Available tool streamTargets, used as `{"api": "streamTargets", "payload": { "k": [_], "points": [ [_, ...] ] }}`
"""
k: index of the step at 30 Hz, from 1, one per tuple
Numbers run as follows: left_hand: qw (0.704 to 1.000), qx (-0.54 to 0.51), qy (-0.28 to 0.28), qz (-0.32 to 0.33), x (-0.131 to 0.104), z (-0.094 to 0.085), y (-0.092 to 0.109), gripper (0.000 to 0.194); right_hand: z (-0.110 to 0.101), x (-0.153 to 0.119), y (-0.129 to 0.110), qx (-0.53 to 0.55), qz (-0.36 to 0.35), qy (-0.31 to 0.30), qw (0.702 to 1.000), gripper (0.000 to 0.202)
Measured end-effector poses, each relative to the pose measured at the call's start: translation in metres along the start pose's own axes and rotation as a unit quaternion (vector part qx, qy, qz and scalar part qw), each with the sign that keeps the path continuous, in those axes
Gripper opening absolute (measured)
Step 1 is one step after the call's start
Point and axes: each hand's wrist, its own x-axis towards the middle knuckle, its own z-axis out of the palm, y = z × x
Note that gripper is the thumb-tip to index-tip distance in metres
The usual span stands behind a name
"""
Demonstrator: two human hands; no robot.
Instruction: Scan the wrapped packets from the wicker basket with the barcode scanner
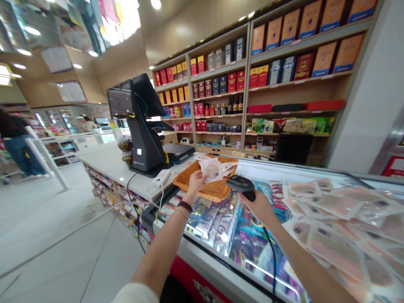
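My left hand (196, 182) pinches the edge of a clear flat packet (212, 169) with a small dark label, over a wicker basket (214, 194). More packets (227, 167) lie in the basket's right part. To the right, my right hand (259, 206) is wrapped round the handle of a black barcode scanner (241, 184), its head pointing left toward the basket. The scanner's cable hangs down below my right wrist. Many similar flat packets (336, 244) lie in a loose heap on the glass top at the right.
The glass-topped freezer (202, 248) holds colourful packages. A black register (145, 130) and a white device (159, 180) stand at the left, with cables hanging off the edge. Shelves of boxes (217, 84) line the back. A person (19, 143) stands far left.
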Motion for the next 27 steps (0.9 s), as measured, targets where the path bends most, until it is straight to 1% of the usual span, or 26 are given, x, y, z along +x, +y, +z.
{"api": "streamTargets", "payload": {
  "k": [4, 9, 14, 17, 20, 23, 25, 27],
  "points": [
    [1.000, -0.003, -0.007, 0.002, -0.009, 0.001, 0.001, 0.034, 0.003, -0.005, -0.006, -0.023, -0.001, -0.002, 1.000, 0.032],
    [1.000, -0.002, 0.004, 0.019, -0.014, 0.002, 0.002, 0.028, 0.003, -0.006, -0.005, -0.033, 0.000, -0.006, 0.999, 0.033],
    [1.000, -0.016, 0.008, 0.020, -0.013, 0.002, 0.001, 0.029, 0.000, -0.003, 0.002, -0.062, -0.004, 0.003, 0.998, 0.030],
    [1.000, -0.026, 0.010, 0.004, -0.010, 0.002, 0.001, 0.036, -0.005, -0.002, 0.006, -0.041, -0.003, 0.009, 0.999, 0.029],
    [0.999, -0.036, 0.016, -0.019, -0.006, 0.005, 0.005, 0.043, -0.021, -0.002, 0.006, -0.024, 0.011, 0.012, 1.000, 0.030],
    [0.997, -0.065, 0.000, -0.028, -0.002, 0.014, 0.010, 0.044, -0.048, -0.002, 0.008, -0.011, 0.009, 0.028, 1.000, 0.032],
    [0.997, -0.075, -0.023, -0.025, 0.000, 0.027, 0.015, 0.045, -0.073, -0.002, 0.013, 0.006, 0.012, 0.049, 0.999, 0.033],
    [0.995, -0.081, -0.054, -0.017, 0.001, 0.048, 0.020, 0.045, -0.100, -0.004, 0.022, 0.027, 0.022, 0.082, 0.996, 0.034]
  ]
}}
